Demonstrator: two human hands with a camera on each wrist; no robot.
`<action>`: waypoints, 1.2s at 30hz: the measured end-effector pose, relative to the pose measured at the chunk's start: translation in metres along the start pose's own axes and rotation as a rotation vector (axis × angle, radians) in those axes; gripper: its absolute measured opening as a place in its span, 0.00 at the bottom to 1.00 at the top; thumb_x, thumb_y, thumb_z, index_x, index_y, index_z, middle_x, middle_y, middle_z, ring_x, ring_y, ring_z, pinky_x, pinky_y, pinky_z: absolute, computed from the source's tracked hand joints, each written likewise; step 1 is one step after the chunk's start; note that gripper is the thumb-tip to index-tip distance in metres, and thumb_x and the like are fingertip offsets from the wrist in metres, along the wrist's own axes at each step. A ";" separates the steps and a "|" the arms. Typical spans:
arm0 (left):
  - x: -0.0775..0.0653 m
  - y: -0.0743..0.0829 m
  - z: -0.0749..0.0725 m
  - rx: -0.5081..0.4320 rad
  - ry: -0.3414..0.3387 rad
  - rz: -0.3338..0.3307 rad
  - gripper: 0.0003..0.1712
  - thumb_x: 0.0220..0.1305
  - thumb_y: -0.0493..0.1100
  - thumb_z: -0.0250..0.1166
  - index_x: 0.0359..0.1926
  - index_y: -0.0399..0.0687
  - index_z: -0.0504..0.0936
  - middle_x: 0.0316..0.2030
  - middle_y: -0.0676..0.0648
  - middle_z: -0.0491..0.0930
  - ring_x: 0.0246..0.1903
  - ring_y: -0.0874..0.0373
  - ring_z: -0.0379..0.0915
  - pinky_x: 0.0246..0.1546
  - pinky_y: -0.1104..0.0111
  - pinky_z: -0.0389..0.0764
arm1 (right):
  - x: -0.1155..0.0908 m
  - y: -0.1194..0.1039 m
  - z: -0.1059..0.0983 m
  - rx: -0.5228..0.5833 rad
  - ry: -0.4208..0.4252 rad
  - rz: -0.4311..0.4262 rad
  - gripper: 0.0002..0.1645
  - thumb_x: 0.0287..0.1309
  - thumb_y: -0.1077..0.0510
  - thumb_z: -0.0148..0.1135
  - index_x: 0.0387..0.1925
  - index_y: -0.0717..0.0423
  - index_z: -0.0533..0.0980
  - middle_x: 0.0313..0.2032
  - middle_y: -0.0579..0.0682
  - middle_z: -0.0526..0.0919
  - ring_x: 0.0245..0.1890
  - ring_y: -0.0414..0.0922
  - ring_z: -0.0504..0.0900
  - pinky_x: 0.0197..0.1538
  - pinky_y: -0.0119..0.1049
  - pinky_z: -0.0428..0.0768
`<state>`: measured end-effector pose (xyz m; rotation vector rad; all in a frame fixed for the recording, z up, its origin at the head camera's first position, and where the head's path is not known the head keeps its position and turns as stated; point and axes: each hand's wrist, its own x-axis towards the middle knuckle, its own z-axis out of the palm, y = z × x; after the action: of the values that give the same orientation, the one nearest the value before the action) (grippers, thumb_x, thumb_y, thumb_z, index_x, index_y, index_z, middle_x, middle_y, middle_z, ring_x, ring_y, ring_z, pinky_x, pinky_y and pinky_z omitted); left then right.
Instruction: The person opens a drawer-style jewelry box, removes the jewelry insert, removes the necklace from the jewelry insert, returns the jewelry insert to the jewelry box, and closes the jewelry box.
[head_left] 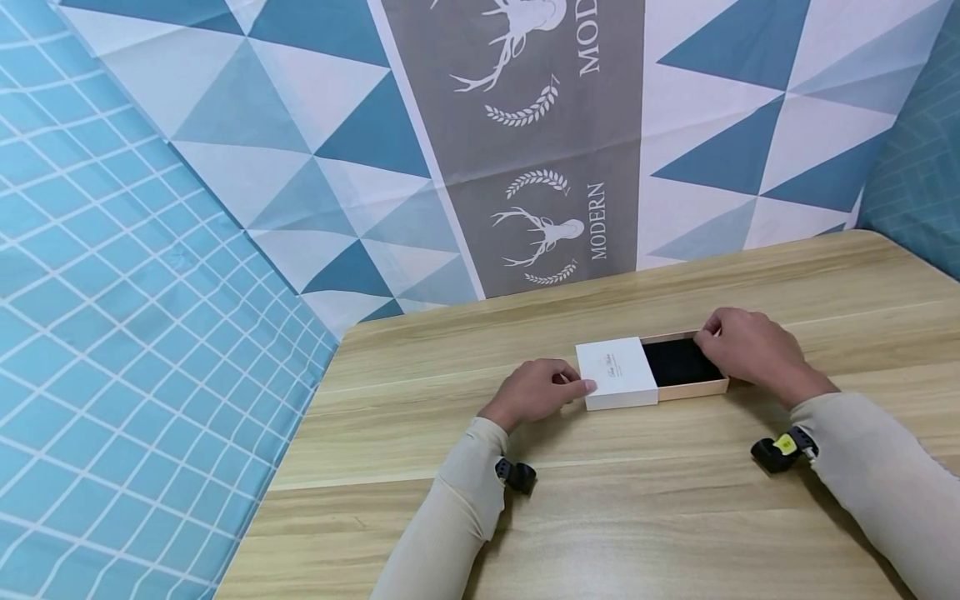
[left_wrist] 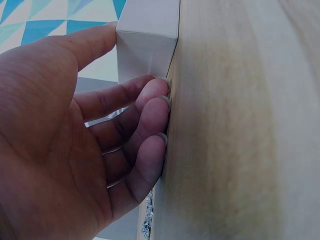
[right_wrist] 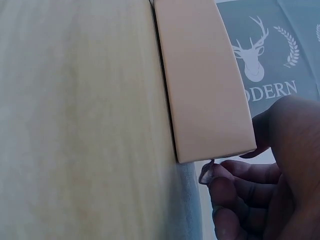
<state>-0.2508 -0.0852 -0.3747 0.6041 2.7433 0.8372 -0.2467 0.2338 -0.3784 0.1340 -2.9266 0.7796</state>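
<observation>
A flat white box sleeve [head_left: 618, 372] with small dark lettering lies on the table. Its peach-coloured drawer [head_left: 693, 389] is slid partly out to the right and shows a black lining [head_left: 678, 362]. My left hand [head_left: 536, 389] holds the sleeve's left end, thumb on the top edge and curled fingers low against the end. At the drawer's far right end, my right hand [head_left: 750, 346] grips the rim between thumb and fingers. In the right wrist view, a small ribbon-like tab [right_wrist: 206, 172] sticks out beside these fingertips.
The wood-grain table [head_left: 600, 508] runs back to a wall covering [head_left: 555, 150] with triangles and deer heads. A blue tiled-pattern sheet [head_left: 135, 333] hangs along the left side. Each forearm has a small black wrist camera strapped to it.
</observation>
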 end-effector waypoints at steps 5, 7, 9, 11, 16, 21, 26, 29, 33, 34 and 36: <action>-0.001 0.001 -0.001 0.000 0.003 0.002 0.21 0.65 0.67 0.62 0.41 0.60 0.87 0.33 0.62 0.81 0.36 0.65 0.75 0.39 0.67 0.74 | 0.000 0.000 -0.001 -0.004 -0.012 -0.004 0.22 0.69 0.51 0.53 0.42 0.69 0.80 0.30 0.57 0.82 0.24 0.48 0.76 0.25 0.43 0.73; -0.001 0.002 -0.001 0.000 0.002 -0.001 0.21 0.65 0.67 0.62 0.41 0.60 0.87 0.33 0.62 0.81 0.36 0.65 0.75 0.39 0.67 0.74 | 0.000 -0.001 -0.001 -0.003 -0.014 -0.006 0.21 0.69 0.52 0.53 0.41 0.69 0.80 0.28 0.55 0.82 0.24 0.48 0.76 0.25 0.43 0.72; -0.001 0.002 -0.001 -0.002 0.001 -0.003 0.21 0.65 0.67 0.62 0.42 0.60 0.87 0.34 0.62 0.81 0.36 0.65 0.75 0.39 0.67 0.75 | 0.000 -0.001 -0.001 -0.002 -0.013 -0.011 0.21 0.69 0.52 0.53 0.40 0.69 0.80 0.28 0.55 0.82 0.24 0.48 0.76 0.26 0.43 0.73; -0.001 0.001 -0.001 -0.009 -0.001 -0.010 0.22 0.65 0.67 0.62 0.45 0.59 0.86 0.35 0.61 0.81 0.36 0.65 0.75 0.38 0.67 0.75 | 0.000 -0.001 -0.001 0.000 -0.011 -0.016 0.21 0.68 0.53 0.53 0.40 0.69 0.80 0.28 0.55 0.82 0.25 0.48 0.76 0.26 0.44 0.73; 0.000 0.001 -0.001 -0.025 -0.004 -0.035 0.28 0.64 0.68 0.63 0.55 0.57 0.82 0.38 0.57 0.83 0.35 0.63 0.76 0.37 0.66 0.76 | 0.001 -0.001 0.001 0.005 -0.012 -0.026 0.20 0.68 0.54 0.52 0.41 0.69 0.81 0.28 0.54 0.82 0.24 0.47 0.76 0.27 0.43 0.73; 0.000 0.002 -0.001 -0.021 -0.006 -0.037 0.30 0.64 0.68 0.63 0.58 0.56 0.81 0.40 0.55 0.83 0.35 0.63 0.76 0.37 0.66 0.76 | 0.001 -0.001 0.002 0.005 -0.012 -0.041 0.19 0.68 0.54 0.53 0.42 0.68 0.81 0.28 0.53 0.82 0.25 0.47 0.76 0.28 0.45 0.74; 0.000 0.002 -0.001 -0.019 -0.008 -0.034 0.31 0.64 0.68 0.62 0.59 0.56 0.81 0.40 0.55 0.83 0.35 0.64 0.76 0.37 0.66 0.76 | 0.002 0.000 0.003 0.005 -0.008 -0.055 0.20 0.68 0.54 0.53 0.44 0.69 0.80 0.32 0.57 0.83 0.26 0.48 0.77 0.30 0.48 0.76; 0.000 0.001 -0.001 -0.013 -0.008 -0.035 0.33 0.64 0.69 0.62 0.63 0.57 0.78 0.40 0.55 0.83 0.35 0.63 0.77 0.38 0.65 0.76 | 0.002 0.000 0.004 0.007 -0.011 -0.065 0.20 0.68 0.54 0.53 0.46 0.69 0.79 0.34 0.58 0.84 0.27 0.48 0.77 0.31 0.48 0.76; 0.001 0.001 -0.001 -0.002 -0.004 -0.030 0.36 0.63 0.69 0.62 0.66 0.57 0.76 0.39 0.54 0.83 0.34 0.63 0.77 0.38 0.65 0.76 | 0.003 0.001 0.004 0.011 -0.019 -0.075 0.20 0.68 0.54 0.53 0.46 0.69 0.79 0.34 0.58 0.84 0.27 0.48 0.77 0.31 0.48 0.76; 0.001 0.001 -0.001 0.001 -0.003 -0.029 0.37 0.63 0.69 0.62 0.66 0.57 0.75 0.38 0.54 0.83 0.34 0.63 0.77 0.38 0.65 0.76 | 0.003 0.001 0.004 0.012 -0.023 -0.077 0.20 0.68 0.54 0.54 0.46 0.69 0.79 0.34 0.57 0.84 0.27 0.48 0.77 0.31 0.48 0.76; 0.001 0.001 -0.001 0.003 -0.002 -0.030 0.38 0.63 0.69 0.62 0.68 0.57 0.74 0.38 0.54 0.83 0.33 0.63 0.77 0.38 0.65 0.76 | 0.003 0.000 0.005 0.014 -0.029 -0.080 0.20 0.68 0.54 0.54 0.46 0.69 0.79 0.34 0.57 0.84 0.27 0.47 0.77 0.31 0.47 0.76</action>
<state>-0.2515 -0.0849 -0.3734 0.5624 2.7454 0.8253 -0.2497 0.2315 -0.3821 0.2638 -2.9226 0.7920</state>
